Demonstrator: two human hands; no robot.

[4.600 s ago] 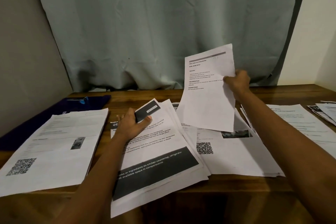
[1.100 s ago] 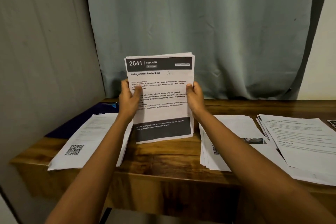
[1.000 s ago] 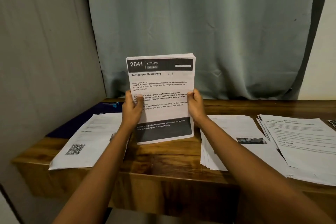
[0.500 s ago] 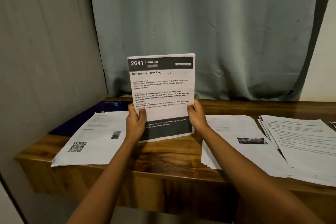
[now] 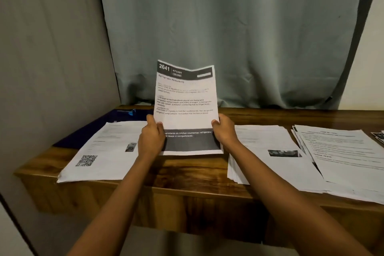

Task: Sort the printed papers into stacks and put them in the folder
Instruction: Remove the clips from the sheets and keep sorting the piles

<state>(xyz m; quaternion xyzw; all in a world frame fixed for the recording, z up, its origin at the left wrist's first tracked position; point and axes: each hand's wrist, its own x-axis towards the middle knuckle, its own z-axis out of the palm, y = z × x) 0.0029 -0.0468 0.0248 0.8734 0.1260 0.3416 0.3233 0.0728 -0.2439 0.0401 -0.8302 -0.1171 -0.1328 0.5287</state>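
Note:
I hold a squared stack of printed papers (image 5: 186,106), its top sheet headed "2641 KITCHEN", upright with its bottom edge near or on the wooden table (image 5: 193,174). My left hand (image 5: 151,138) grips its lower left edge and my right hand (image 5: 224,131) grips its lower right edge. The top of the stack leans away and bows a little. A dark blue folder (image 5: 97,129) lies at the table's back left, partly under a paper stack with a QR code (image 5: 104,151).
Right of my hands lie a stack with a small photo (image 5: 270,151) and an overlapping text-only stack (image 5: 342,151). More sheets (image 5: 379,136) show at the far right edge. A grey curtain hangs behind the table; a wall stands on the left.
Both hands slid down the stack's sides to its lower edges and the stack dropped toward the table. Its top now tilts back and bows. Earlier, loose sheets were gathered into this stack.

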